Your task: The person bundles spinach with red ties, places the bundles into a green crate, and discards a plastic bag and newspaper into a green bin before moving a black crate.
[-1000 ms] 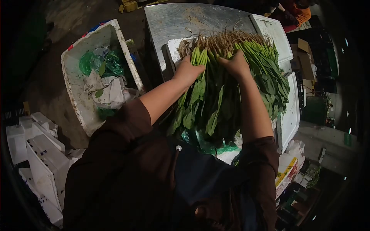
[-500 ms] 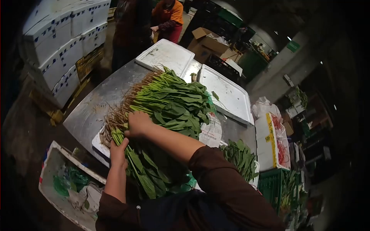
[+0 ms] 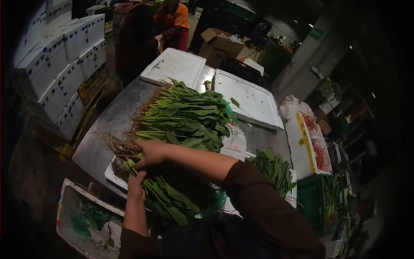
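A person's left hand [image 3: 136, 186] and right hand [image 3: 149, 153] both grasp a bundle of leafy green vegetables with pale stringy roots [image 3: 161, 194] near the root end — it lies at the near edge of a scuffed steel table [image 3: 101, 129]. Just beyond rests a larger heap of the same rooted greens [image 3: 183, 116]. Two white foam lids [image 3: 252, 99] lie farther back — stacked white foam boxes [image 3: 64, 64] stand to the left.

Dull scratched metal table [image 3: 101, 134], matt white foam lids [image 3: 174, 67], glossy leafy greens [image 3: 189, 116] with stringy roots.
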